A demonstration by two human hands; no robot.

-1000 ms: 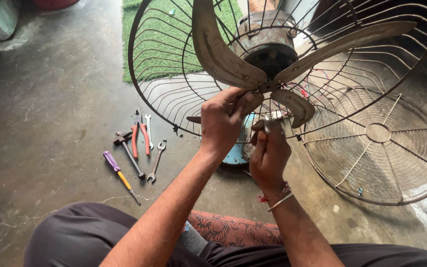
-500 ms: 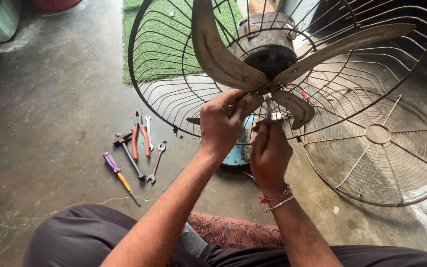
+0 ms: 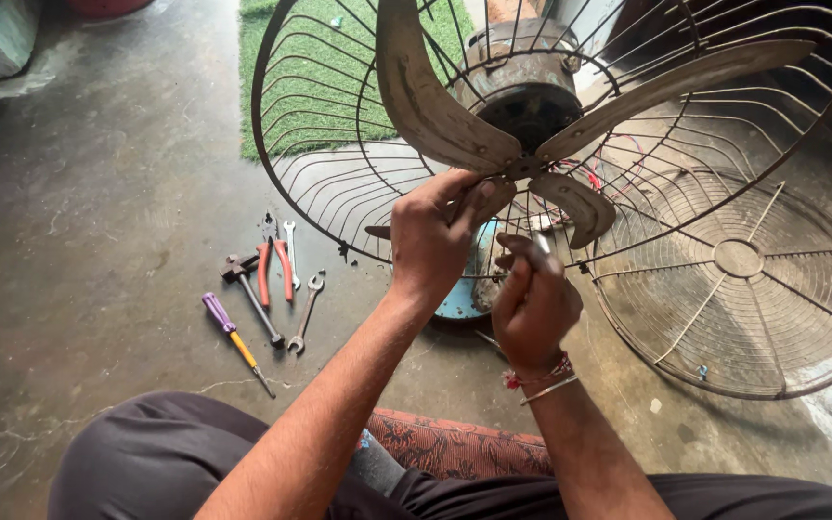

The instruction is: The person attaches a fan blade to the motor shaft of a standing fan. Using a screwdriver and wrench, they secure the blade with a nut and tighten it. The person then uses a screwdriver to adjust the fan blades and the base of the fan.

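Observation:
An old rusty fan stands in front of me, its metal blades [image 3: 435,106] bolted to a hub before the motor [image 3: 524,72]. My left hand [image 3: 435,236] grips the hub where the blades meet. Just below and to the right, my right hand [image 3: 532,303] is closed on a small metal tool whose tip shows above the fingers, pointing at the hub. The rear wire guard [image 3: 320,154] rings the blades. The detached front guard [image 3: 739,284] lies flat on the floor at the right.
Tools lie on the concrete floor at the left: a purple-handled screwdriver [image 3: 233,339], a hammer [image 3: 254,300], red-handled pliers [image 3: 273,262] and two spanners [image 3: 305,306]. A green mat [image 3: 286,67] lies behind the fan. My knees and a patterned cushion [image 3: 455,451] fill the bottom.
My right hand has drawn down and slightly back from the hub with the small tool. My left hand keeps its grip on the hub.

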